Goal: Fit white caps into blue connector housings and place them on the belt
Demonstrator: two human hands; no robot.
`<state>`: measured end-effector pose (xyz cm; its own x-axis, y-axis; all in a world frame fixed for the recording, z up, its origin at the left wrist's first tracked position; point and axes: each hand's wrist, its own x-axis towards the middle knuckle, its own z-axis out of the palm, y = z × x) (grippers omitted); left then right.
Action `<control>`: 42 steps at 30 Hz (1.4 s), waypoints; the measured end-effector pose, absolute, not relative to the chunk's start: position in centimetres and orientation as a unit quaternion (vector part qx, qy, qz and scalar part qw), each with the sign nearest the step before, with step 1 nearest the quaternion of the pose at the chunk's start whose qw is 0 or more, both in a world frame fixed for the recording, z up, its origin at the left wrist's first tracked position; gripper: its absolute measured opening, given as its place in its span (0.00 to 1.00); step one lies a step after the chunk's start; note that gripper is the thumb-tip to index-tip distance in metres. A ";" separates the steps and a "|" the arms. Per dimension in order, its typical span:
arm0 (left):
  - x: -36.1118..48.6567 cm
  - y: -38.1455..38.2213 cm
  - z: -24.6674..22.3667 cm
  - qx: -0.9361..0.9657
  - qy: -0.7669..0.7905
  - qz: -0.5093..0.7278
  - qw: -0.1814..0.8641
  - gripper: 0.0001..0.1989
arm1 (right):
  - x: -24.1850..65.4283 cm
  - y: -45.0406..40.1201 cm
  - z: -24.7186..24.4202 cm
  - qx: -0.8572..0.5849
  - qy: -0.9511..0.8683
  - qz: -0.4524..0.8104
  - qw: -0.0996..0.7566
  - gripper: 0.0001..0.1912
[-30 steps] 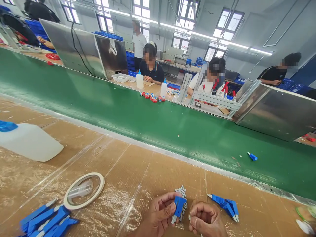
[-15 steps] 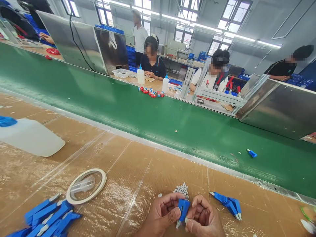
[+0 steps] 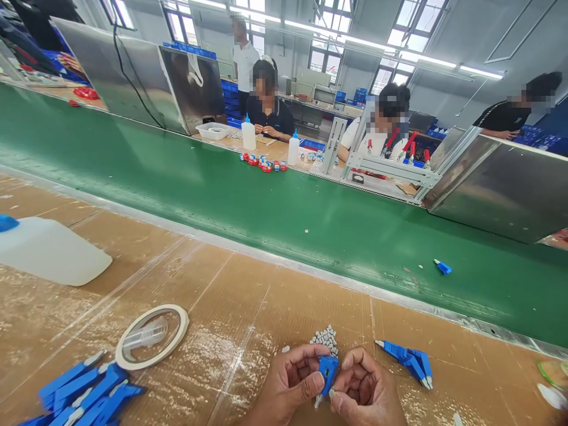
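Note:
A blue plastic wedge-shaped part (image 3: pixel 328 370) with a pale tip pointing down is held between the thumb and fingers of my left hand (image 3: pixel 293 384). Close against its right side, my right hand (image 3: pixel 367 387) pinches a tiny pale grey piece (image 3: pixel 332 393) between thumb and forefinger. Just beyond my hands lies a pile of small grey pieces (image 3: pixel 326 337). To the right are several blue parts with pale tips (image 3: pixel 407 360), in a small heap on the cardboard. A larger heap of similar blue parts (image 3: pixel 89 390) is at the lower left.
A roll of tape (image 3: pixel 183 331) lies around a clear plastic piece (image 3: pixel 146 335). A translucent bottle (image 3: pixel 57 251) rests on its side at left. Past the cardboard (image 3: pixel 222 302) runs a green belt (image 3: pixel 213 201) carrying one blue part (image 3: pixel 442 267). Co-workers sit opposite.
The blue part and a small speck on the green belt have shifted slightly left. My hands keep nearly the same hold, with the blue part turned a little. The view has moved slightly.

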<state>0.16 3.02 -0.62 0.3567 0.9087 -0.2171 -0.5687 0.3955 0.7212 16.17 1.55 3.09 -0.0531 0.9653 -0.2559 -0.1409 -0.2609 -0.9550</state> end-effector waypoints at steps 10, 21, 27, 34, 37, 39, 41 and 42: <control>-0.1 3.1 -0.6 0.316 0.320 0.477 0.755 0.26 | 16.2 1.6 3.0 -0.534 -0.409 0.594 0.442 0.22; -0.5 2.5 0.4 0.353 0.357 0.460 0.732 0.26 | 16.4 1.6 3.3 -0.538 -0.396 0.624 0.406 0.22; -0.6 2.4 0.7 0.347 0.343 0.457 0.743 0.26 | 16.8 1.6 2.5 -0.492 -0.386 0.650 0.432 0.23; -0.7 2.4 0.3 0.349 0.315 0.449 0.760 0.26 | 16.6 1.6 2.6 -0.475 -0.389 0.648 0.450 0.26; -0.8 2.4 0.0 0.355 0.311 0.448 0.759 0.25 | 16.4 1.7 3.1 -0.461 -0.398 0.656 0.447 0.22; -0.8 2.4 0.0 0.356 0.314 0.454 0.754 0.25 | 16.3 1.7 3.3 -0.451 -0.400 0.656 0.455 0.21; -0.8 2.5 0.1 0.358 0.317 0.458 0.749 0.25 | 16.2 1.6 3.2 -0.452 -0.402 0.651 0.458 0.21; -0.7 2.6 0.2 0.360 0.318 0.460 0.747 0.25 | 16.1 1.6 3.0 -0.454 -0.400 0.649 0.462 0.22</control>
